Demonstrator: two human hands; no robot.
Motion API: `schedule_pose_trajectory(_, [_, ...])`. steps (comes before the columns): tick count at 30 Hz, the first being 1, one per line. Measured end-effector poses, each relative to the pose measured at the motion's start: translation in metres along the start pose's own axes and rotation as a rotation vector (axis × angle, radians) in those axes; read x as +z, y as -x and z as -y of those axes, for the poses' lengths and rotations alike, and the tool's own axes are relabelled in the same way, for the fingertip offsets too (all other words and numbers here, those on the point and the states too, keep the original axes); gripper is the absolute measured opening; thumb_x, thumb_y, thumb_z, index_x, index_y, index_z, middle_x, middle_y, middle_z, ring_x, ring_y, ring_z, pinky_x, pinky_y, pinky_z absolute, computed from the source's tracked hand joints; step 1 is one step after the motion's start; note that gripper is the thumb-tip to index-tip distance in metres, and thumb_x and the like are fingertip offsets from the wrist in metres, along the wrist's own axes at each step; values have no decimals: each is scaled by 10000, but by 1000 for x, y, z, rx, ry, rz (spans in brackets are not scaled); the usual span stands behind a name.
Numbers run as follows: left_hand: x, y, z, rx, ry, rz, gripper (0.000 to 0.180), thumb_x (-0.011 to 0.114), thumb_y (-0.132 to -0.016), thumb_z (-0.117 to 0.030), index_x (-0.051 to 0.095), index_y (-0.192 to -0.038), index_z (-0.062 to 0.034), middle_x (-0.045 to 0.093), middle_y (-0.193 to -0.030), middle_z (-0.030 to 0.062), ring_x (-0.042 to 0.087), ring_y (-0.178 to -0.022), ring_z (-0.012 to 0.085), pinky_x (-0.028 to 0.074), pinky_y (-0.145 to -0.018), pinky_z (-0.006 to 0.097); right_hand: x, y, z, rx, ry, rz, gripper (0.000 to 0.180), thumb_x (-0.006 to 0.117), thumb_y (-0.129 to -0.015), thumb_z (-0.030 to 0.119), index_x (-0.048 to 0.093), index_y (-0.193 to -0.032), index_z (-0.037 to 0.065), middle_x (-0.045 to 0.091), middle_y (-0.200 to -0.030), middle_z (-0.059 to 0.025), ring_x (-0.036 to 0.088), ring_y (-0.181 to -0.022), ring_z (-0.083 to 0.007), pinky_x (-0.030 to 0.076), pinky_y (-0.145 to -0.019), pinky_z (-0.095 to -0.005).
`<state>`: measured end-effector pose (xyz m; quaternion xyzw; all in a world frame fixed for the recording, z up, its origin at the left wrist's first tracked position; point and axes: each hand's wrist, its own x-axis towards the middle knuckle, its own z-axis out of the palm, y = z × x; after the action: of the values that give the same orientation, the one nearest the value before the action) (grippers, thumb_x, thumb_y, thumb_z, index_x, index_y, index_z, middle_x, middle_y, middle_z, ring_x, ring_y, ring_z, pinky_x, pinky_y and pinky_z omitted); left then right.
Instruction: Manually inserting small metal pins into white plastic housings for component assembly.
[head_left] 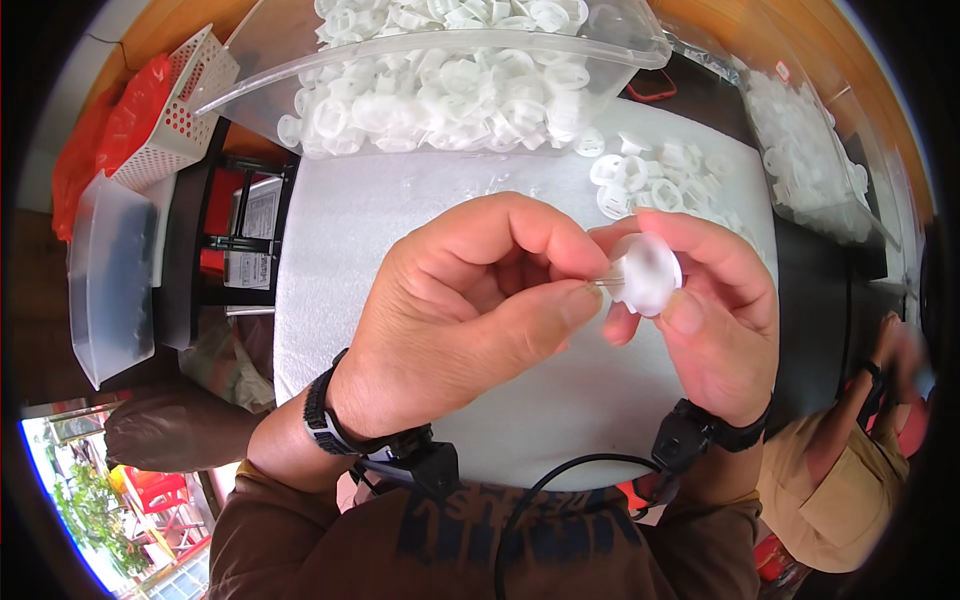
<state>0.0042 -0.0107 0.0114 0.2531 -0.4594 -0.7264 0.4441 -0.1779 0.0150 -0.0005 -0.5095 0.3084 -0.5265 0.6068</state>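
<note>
Both my hands are raised over a white foam sheet and meet right of its middle. My right hand holds a small white round plastic part by its rim, between thumb and fingers. At that part's left side, my left hand pinches thin metal pins between thumb and forefinger. The pins reach the white part; whether they are fixed in it I cannot tell. Just beyond my right hand lies a loose pile of similar white plastic parts.
A large clear bin heaped with white parts stands at the back. Another clear bin of white pieces is at the right. Leftward are a white perforated basket, a red bag and a translucent container. Another person works at the right.
</note>
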Motion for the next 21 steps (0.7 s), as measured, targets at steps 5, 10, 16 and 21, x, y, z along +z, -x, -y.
schedule_pose_trajectory(5, [-1,2,3,25,-5,-4,169,549,-747,86,539,-889,-6,570,-823,64,549,-692,94,462,-570,212,2,0,-1,-3,-3,-19,403,525,-830,151,459,-1203,14,522,-1110,-232,571,-875,-223,481,-652,-290])
schedule_pose_trajectory(10, [-3,1,6,59,-46,20,163,552,-759,84,548,-890,-12,571,-815,44,549,-692,76,461,-560,198,3,1,0,15,3,-27,415,538,-817,148,459,-1201,13,521,-1112,-230,571,-889,-232,487,-651,-294])
schedule_pose_trajectory(16, [-5,2,5,109,-159,46,161,553,-766,75,551,-899,-15,562,-842,37,542,-710,69,459,-575,196,2,0,-2,-2,24,-9,420,548,-809,140,460,-1198,13,515,-1126,-228,571,-897,-237,491,-645,-295])
schedule_pose_trajectory(21, [-8,2,6,133,-237,52,164,553,-763,79,551,-902,-8,555,-850,39,537,-710,67,455,-580,197,1,-1,-5,-44,46,-4,421,556,-805,142,464,-1200,29,513,-1127,-227,571,-879,-235,485,-646,-294])
